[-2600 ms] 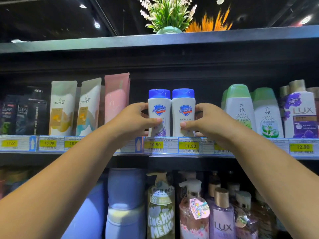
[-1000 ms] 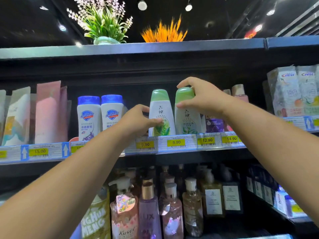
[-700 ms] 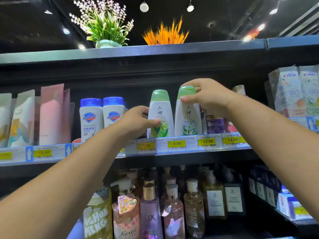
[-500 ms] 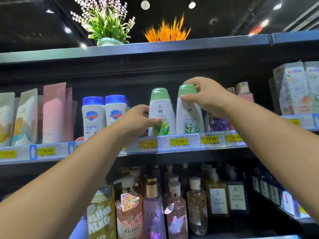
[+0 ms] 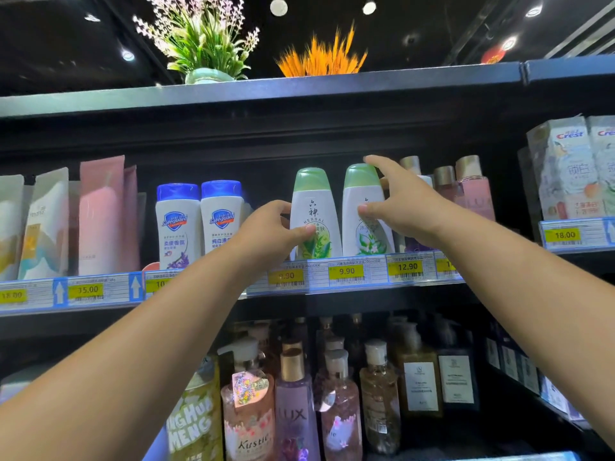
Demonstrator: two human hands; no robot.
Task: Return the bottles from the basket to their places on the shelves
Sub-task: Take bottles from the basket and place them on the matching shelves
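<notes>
**Progress.** Two green-capped herbal wash bottles stand upright and side by side on the upper shelf (image 5: 332,302), both behind 9.90 tags on the price rail (image 5: 346,272). The left hand (image 5: 266,232) grasps the left green-capped bottle (image 5: 314,207) low on its body, with the thumb across the label and the fingers (image 5: 279,206) curled round its left flank. The right hand (image 5: 402,207) is spread around the right green-capped bottle (image 5: 366,239). Its thumb touches the front, its forefinger is straight and rises past the cap, and the grasp reads as released. Both bottles appear seated, so this pair is judged placed, apart from any final squaring. The basket is out of view, so what is left to return cannot be told.

**Edges and room.**
- The two bottles touch or nearly touch. The pair of Safeguard bottles (image 5: 199,224) stands to their left across a gap, which the left hand occupies.
- Gold-capped bottles (image 5: 469,188) stand close behind the right hand, so that wrist risks brushing them when it draws out.
- Both bases sit just behind the price rail, which leaves little margin at the front edge.
- There is open room between the caps and the top board (image 5: 299,91).
- The pump bottles (image 5: 293,394) on the lower shelf stand tightly packed below the forearms.
</notes>
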